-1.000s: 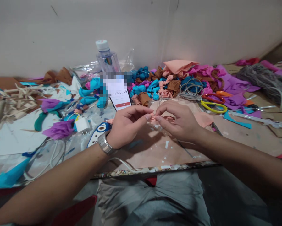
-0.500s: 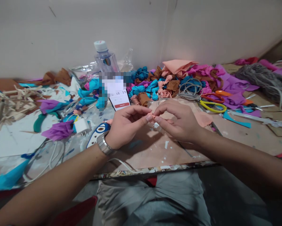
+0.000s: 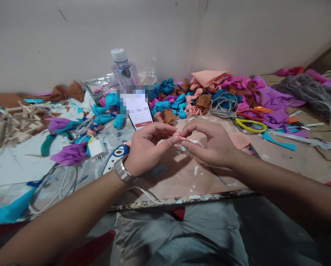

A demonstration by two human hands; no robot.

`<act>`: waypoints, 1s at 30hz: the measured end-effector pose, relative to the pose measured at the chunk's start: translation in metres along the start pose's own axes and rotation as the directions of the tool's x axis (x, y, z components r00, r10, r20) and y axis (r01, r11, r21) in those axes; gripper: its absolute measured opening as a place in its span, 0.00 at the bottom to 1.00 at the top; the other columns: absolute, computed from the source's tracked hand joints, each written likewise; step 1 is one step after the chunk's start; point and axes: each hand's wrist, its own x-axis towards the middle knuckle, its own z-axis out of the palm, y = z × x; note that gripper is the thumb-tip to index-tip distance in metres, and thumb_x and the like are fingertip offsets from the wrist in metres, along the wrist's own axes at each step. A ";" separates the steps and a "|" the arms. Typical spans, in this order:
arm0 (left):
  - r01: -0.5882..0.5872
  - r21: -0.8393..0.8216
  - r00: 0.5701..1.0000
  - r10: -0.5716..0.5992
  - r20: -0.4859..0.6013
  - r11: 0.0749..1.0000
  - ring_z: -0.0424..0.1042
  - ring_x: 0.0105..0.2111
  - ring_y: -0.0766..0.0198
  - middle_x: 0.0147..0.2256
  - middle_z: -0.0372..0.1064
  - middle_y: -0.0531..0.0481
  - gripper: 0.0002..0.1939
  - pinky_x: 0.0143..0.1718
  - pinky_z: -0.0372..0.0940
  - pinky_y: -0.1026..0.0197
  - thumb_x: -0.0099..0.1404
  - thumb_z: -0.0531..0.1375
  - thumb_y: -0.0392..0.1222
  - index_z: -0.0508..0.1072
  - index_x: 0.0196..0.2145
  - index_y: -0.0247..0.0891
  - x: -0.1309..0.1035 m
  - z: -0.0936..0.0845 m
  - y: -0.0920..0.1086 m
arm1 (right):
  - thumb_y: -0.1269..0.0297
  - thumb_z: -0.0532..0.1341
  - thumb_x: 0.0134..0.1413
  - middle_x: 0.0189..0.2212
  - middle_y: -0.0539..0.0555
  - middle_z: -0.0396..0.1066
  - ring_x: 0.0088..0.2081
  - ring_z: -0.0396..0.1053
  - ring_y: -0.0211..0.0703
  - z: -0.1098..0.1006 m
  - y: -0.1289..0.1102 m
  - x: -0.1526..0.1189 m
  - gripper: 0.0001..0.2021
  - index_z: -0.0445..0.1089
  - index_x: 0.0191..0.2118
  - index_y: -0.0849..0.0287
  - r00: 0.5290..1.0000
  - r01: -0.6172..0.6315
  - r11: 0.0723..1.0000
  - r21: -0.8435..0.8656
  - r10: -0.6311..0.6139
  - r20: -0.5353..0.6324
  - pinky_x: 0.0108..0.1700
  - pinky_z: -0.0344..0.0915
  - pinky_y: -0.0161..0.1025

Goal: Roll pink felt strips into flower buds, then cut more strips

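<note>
Between my two hands, above the middle of the board, is a small twisted piece of peach crepe paper (image 3: pixel 177 135). My left hand (image 3: pixel 151 146), with a metal watch (image 3: pixel 122 170) at the wrist, pinches it between thumb and fingertips. From the other side my right hand (image 3: pixel 209 142) pinches the same piece with thumb and forefinger. The fingertips of both hands nearly meet and cover part of the paper. A flat sheet of peach paper (image 3: pixel 239 139) lies just beyond my right hand.
Behind the hands rises a heap of twisted crepe paper (image 3: pixel 179 103). A phone (image 3: pixel 140 114) leans on a water bottle (image 3: pixel 124 70). Yellow-handled scissors (image 3: pixel 251 125) and a glue gun stick or clear rod (image 3: pixel 300 138) lie right. A power strip (image 3: pixel 114 157), charger (image 3: pixel 96 147) and wood sticks (image 3: pixel 16 125) are left.
Both hands stay in nearly the same place. The right fingers have shifted slightly on the peach paper, and a bit more of it shows between the fingertips.
</note>
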 end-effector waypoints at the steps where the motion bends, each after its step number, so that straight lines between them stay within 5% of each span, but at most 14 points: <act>1: -0.012 0.004 1.000 0.012 0.002 1.000 0.81 0.34 0.64 0.36 0.82 0.46 0.12 0.38 0.76 0.64 0.59 0.73 0.40 0.80 0.39 0.36 0.000 0.000 0.000 | 0.66 0.68 0.59 0.34 0.51 0.76 0.36 0.73 0.40 0.000 0.001 0.000 0.04 0.73 0.37 0.57 1.000 0.002 1.000 -0.004 -0.002 0.000 0.41 0.67 0.38; 19: -0.182 0.122 0.983 0.180 0.026 0.976 0.80 0.35 0.65 0.36 0.82 0.46 0.08 0.38 0.75 0.66 0.61 0.71 0.37 0.80 0.39 0.35 -0.003 0.001 0.000 | 0.63 0.64 0.64 0.30 0.51 0.75 0.32 0.71 0.39 0.001 0.002 0.001 0.07 0.71 0.34 0.58 1.000 0.028 1.000 0.001 -0.028 -0.001 0.38 0.64 0.37; 30: -0.034 0.018 0.999 0.034 0.013 0.999 0.80 0.31 0.66 0.33 0.81 0.48 0.09 0.33 0.74 0.67 0.59 0.73 0.39 0.81 0.37 0.36 0.000 0.000 0.002 | 0.63 0.62 0.66 0.33 0.53 0.74 0.37 0.71 0.43 0.003 0.004 -0.001 0.05 0.70 0.37 0.56 0.986 0.144 0.984 -0.101 -0.151 -0.065 0.43 0.65 0.42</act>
